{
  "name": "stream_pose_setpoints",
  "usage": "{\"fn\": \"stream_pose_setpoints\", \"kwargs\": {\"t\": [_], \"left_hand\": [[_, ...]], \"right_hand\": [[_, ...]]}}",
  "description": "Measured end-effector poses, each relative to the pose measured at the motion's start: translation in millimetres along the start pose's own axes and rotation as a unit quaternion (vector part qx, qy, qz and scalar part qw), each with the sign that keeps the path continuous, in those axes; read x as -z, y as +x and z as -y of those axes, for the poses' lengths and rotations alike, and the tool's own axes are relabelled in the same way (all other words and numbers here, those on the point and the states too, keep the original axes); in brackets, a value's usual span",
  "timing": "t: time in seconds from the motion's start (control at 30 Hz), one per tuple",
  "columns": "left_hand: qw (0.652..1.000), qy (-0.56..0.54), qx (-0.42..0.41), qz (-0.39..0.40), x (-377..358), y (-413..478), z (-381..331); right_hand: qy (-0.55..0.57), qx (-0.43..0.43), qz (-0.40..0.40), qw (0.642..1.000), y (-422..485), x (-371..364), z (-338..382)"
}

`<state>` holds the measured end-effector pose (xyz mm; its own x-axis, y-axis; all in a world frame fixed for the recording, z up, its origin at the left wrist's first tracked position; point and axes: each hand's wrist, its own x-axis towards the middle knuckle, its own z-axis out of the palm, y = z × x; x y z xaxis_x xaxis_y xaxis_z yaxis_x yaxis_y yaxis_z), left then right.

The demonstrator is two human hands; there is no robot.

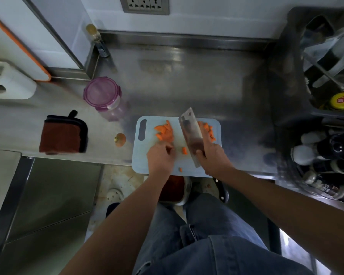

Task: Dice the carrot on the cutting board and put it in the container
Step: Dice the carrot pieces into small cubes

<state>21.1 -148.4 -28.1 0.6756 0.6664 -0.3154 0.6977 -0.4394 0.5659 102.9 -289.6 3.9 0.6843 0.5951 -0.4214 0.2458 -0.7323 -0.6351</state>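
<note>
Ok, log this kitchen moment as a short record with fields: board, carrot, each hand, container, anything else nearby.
board: light blue cutting board, overhanging counter edge
carrot: sliced pieces in two piles, left pile, right pile, plus loose bits
right hand: grips cleaver, blade on the board between the piles
left hand: at left pile, fingers curled
container: purple lid on, left of board
nearby: carrot end, folded cloth

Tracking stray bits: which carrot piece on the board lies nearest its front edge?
The small lone carrot piece beside the left hand; the piles sit farther back.
</note>
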Motion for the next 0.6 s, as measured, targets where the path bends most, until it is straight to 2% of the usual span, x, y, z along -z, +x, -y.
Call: {"fn": "stream_pose_setpoints", "kwargs": {"t": [0.17,0.4,0.6], "left_hand": [[0.999,0.034,-0.006,0.035,-7,-6,13],[0.999,0.04,-0.004,0.034,-5,-7,24],[0.998,0.054,0.005,0.041,1,-7,29]], "right_hand": [[-0.012,-0.001,0.016,1.0,-9,-21,-2],[-0.023,-0.042,-0.034,0.998,-3,0,-13],[-0.023,-0.003,-0.002,1.0,-11,-17,-15]]}}
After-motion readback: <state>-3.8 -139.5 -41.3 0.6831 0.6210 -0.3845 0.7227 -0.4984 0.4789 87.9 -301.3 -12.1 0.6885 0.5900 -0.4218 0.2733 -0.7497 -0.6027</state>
